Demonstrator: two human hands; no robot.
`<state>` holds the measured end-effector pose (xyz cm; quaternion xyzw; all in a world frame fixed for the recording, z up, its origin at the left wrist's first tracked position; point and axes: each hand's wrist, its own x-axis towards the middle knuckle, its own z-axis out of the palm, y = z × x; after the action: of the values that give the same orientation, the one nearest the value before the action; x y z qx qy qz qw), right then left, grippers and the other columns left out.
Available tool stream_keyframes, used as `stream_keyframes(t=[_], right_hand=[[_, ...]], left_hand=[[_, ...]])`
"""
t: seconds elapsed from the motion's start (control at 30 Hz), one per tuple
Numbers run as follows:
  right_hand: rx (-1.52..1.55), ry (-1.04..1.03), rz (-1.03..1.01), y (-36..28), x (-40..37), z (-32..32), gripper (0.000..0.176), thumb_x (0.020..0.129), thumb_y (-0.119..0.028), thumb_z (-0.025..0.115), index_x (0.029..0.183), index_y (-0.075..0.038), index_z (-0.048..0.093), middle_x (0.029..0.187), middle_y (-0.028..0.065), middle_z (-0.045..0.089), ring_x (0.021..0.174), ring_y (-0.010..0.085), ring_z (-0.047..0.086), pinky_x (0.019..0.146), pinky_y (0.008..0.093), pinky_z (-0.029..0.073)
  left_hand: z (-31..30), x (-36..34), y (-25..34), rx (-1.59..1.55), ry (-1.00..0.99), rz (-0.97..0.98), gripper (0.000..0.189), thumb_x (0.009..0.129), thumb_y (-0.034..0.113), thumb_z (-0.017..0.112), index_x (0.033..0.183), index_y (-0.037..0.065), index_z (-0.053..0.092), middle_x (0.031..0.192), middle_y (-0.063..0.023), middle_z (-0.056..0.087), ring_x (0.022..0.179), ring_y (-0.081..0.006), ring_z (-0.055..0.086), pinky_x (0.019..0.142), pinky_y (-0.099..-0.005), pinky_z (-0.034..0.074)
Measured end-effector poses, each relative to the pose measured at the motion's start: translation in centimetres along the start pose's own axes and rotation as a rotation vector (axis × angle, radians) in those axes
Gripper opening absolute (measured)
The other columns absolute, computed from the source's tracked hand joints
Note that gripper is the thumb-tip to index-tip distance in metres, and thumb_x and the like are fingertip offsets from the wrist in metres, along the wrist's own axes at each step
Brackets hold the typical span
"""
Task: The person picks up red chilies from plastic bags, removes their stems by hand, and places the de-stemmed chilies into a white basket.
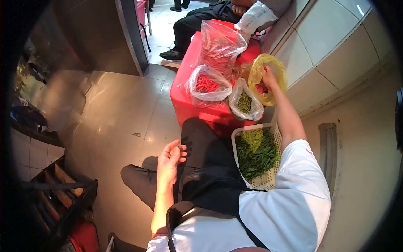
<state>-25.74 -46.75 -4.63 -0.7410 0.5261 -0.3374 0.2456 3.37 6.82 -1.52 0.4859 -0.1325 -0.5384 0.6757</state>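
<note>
My right hand (pixel 269 79) reaches into a yellow plastic bag (pixel 280 67), its fingers closed on a small red chili pepper (pixel 265 68). More red pieces (pixel 262 88) lie inside the bag, partly hidden by its folds. My left hand (pixel 170 158) hangs over my thigh, palm up with loosely bent fingers, and nothing shows in it. Beside the yellow bag stands a clear bag of small green peppers (pixel 244 103). To its left, another clear bag holds red chilies (pixel 206 84). Behind it is a taller bag of red chilies (pixel 218 50).
The bags stand on a red box (pixel 181 90). Below it, a cream plastic basket (pixel 268 181) holds green leaves (pixel 256 155). A tiled wall (pixel 323 42) rises on the right. Another person in dark trousers (pixel 189 33) sits behind the box, near a white bag (pixel 257 17).
</note>
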Motion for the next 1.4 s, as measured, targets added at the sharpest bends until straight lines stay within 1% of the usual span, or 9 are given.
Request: stream_keyframes(t=[0.2,0.4,0.5,0.7,0.9,1.1,1.2,1.3,1.4], right_hand=[[0.239,-0.159,0.226,-6.2,-4.6,-2.6,0.046,0.088,-0.025,0.068,0.123,0.000,0.053,0.112,0.0184,0.065,0.100,0.0263,0.063,0.087,0.0375,0.049],[-0.435,-0.086,-0.094,-3.4,-3.1,-2.6,0.042,0.086,-0.024,0.069,0.117,0.000,0.055,0.103,0.0174,0.066,0.089,0.0260,0.066,0.082,0.0385,0.051],[-0.294,0.032,-0.115,-1.9,-2.4,-2.0,0.031,0.088,-0.019,0.067,0.114,-0.004,0.057,0.099,0.0148,0.067,0.085,0.0241,0.067,0.078,0.0372,0.052],[0.841,0.127,0.360,-2.6,-2.2,-1.8,0.009,0.095,-0.009,0.058,0.104,-0.006,0.058,0.091,0.0068,0.064,0.077,0.0202,0.065,0.063,0.0352,0.057],[1.206,0.160,0.438,-2.3,-2.3,-2.3,0.011,0.097,-0.008,0.052,0.107,-0.005,0.055,0.096,0.0123,0.061,0.080,0.0288,0.066,0.070,0.0443,0.060],[1.457,0.396,0.560,-4.8,-3.2,-2.7,0.010,0.099,-0.008,0.048,0.104,-0.004,0.055,0.097,0.0148,0.062,0.079,0.0291,0.064,0.073,0.0408,0.059],[1.520,0.326,0.393,-8.3,-5.4,-2.9,0.012,0.100,-0.012,0.049,0.097,-0.004,0.056,0.090,0.0118,0.063,0.073,0.0226,0.063,0.070,0.0359,0.056],[1.438,0.019,0.228,-21.0,-15.0,-1.2,0.008,0.100,-0.015,0.051,0.103,-0.009,0.056,0.075,0.0046,0.059,0.065,0.0175,0.060,0.058,0.0315,0.052],[1.300,-0.525,0.333,-29.6,-24.9,3.5,0.010,0.097,-0.018,0.056,0.097,-0.008,0.052,0.074,0.0014,0.056,0.060,0.0120,0.057,0.054,0.0252,0.047]], left_hand=[[0.3,0.2,-0.1,-0.010,-0.016,0.003,0.039,0.097,0.023,0.060,0.128,0.001,0.051,0.108,-0.0113,0.064,0.086,-0.0133,0.063,0.073,-0.0243,0.054],[0.5,-0.1,-0.1,-0.017,-0.012,-0.006,0.039,0.096,0.022,0.062,0.127,0.002,0.053,0.107,-0.0099,0.066,0.086,-0.0118,0.062,0.075,-0.0239,0.052],[0.8,-0.1,0.0,0.000,0.008,-0.015,0.038,0.096,0.022,0.062,0.127,0.002,0.053,0.107,-0.0099,0.067,0.087,-0.0121,0.062,0.075,-0.0239,0.052],[0.6,0.0,-0.4,-0.001,-0.032,0.000,0.042,0.096,0.025,0.061,0.129,0.001,0.050,0.106,-0.0113,0.065,0.085,-0.0130,0.063,0.073,-0.0236,0.054],[1.3,0.1,-0.5,0.013,-0.035,-0.004,0.040,0.096,0.025,0.061,0.127,0.000,0.051,0.107,-0.0115,0.065,0.085,-0.0133,0.063,0.073,-0.0237,0.054],[2.4,0.4,-1.0,-0.021,-0.091,-0.058,0.040,0.096,0.024,0.061,0.127,0.000,0.052,0.107,-0.0117,0.065,0.087,-0.0136,0.063,0.075,-0.0241,0.054],[3.8,0.7,-1.2,-0.001,-0.156,-0.031,0.041,0.097,0.023,0.059,0.130,-0.001,0.049,0.112,-0.0131,0.064,0.092,-0.0172,0.064,0.081,-0.0293,0.054],[6.4,2.0,0.0,-0.104,-0.178,0.069,0.045,0.100,0.029,0.053,0.133,-0.001,0.047,0.118,-0.0145,0.062,0.103,-0.0231,0.063,0.091,-0.0373,0.051],[9.1,3.9,2.1,-0.448,-0.260,0.109,0.054,0.103,0.042,0.039,0.133,-0.001,0.048,0.122,-0.0137,0.061,0.113,-0.0234,0.059,0.100,-0.0392,0.044]])
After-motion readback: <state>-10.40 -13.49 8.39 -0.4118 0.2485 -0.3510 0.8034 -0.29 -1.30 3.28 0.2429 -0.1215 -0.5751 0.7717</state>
